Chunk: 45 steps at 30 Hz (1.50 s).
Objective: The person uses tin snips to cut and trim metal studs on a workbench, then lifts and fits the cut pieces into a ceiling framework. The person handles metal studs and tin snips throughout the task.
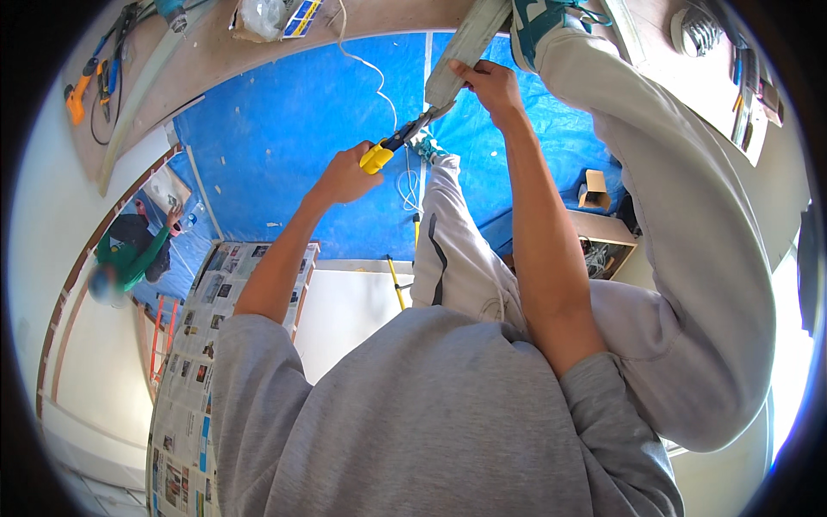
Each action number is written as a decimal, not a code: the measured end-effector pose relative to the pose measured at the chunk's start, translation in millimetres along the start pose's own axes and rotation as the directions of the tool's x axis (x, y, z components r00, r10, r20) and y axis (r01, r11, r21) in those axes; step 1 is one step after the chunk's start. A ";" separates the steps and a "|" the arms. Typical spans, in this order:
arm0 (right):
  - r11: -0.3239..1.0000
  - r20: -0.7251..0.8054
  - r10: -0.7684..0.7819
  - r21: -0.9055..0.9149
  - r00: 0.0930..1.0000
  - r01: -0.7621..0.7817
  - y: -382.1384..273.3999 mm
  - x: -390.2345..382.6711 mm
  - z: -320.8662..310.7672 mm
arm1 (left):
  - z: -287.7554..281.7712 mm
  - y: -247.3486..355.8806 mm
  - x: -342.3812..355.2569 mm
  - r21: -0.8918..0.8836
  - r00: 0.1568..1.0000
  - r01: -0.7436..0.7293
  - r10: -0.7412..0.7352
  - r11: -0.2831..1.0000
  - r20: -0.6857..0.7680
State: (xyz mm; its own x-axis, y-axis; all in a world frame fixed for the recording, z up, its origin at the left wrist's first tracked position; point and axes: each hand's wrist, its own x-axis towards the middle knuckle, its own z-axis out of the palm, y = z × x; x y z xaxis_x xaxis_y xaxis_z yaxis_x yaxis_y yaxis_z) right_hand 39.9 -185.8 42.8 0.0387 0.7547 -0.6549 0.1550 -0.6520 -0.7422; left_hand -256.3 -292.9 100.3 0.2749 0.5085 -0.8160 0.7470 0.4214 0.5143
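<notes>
My left hand (345,175) is closed around the yellow handles of a pair of tin snips (379,155). The dark jaws of the snips meet the near end of a long grey metal channel (465,56). With thumb and fingers, my right hand (491,84) grips the edge of that channel a little above the snips. The channel slants up to the top edge of the view, past my raised shoe (536,30). Whether the jaws are closed on the metal is too small to tell.
Blue sheeting (284,129) spreads below. Orange-handled tools (79,90), a drill (172,13) and a plastic-filled box (267,17) lie along the plank. A white cable (372,65) hangs down. At left are newspaper-covered panels (194,345) and another person in green (138,254).
</notes>
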 end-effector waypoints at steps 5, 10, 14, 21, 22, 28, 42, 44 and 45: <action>1.000 0.008 -0.009 0.004 1.000 0.009 5.1 1.9 -1.7 | 0.9 -0.9 2.8 0.013 1.000 0.022 -0.022 1.000 0.021; 0.999 0.007 -0.004 -0.032 1.000 0.005 5.5 3.3 -4.4 | 4.3 1.8 0.5 0.016 0.999 0.008 -0.007 1.000 -0.038; 0.999 0.002 0.000 -0.042 1.000 0.000 2.7 0.7 -2.4 | 2.0 -0.2 0.8 0.115 0.999 0.020 -0.016 0.993 -0.034; 0.994 -0.063 -0.006 -0.113 0.998 -0.002 4.9 2.8 2.1 | 11.9 -3.5 2.8 -0.003 0.994 -0.075 0.075 0.997 -0.080; 0.999 -0.030 -0.019 -0.043 0.999 0.017 5.5 2.8 2.0 | 12.4 -3.7 2.4 -0.017 0.997 -0.045 0.044 0.999 -0.070; 0.995 -0.024 0.053 -0.082 0.998 -0.054 3.7 1.6 -2.2 | 6.6 -3.2 1.8 0.012 1.000 0.025 -0.025 1.000 -0.001; 0.998 -0.018 -0.007 -0.069 1.000 0.006 12.6 7.6 -3.1 | 8.2 -6.4 5.0 -0.026 1.000 -0.012 0.011 1.000 -0.016; 0.998 -0.019 -0.010 -0.070 1.000 0.009 13.5 9.0 -2.7 | 8.3 -8.7 6.6 0.020 1.000 -0.001 0.001 1.000 0.016; 0.997 -0.021 -0.006 -0.076 1.000 0.005 13.6 9.6 -2.3 | 9.2 -9.9 7.3 0.017 0.999 -0.041 0.041 0.999 0.016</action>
State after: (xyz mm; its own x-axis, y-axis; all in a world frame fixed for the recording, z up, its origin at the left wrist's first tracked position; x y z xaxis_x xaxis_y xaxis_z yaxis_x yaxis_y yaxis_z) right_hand 44.6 -187.2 26.8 0.0588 0.7602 -0.6470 0.2293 -0.6411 -0.7324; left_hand -256.2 -300.2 86.8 0.3153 0.5130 -0.7984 0.7453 0.3869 0.5429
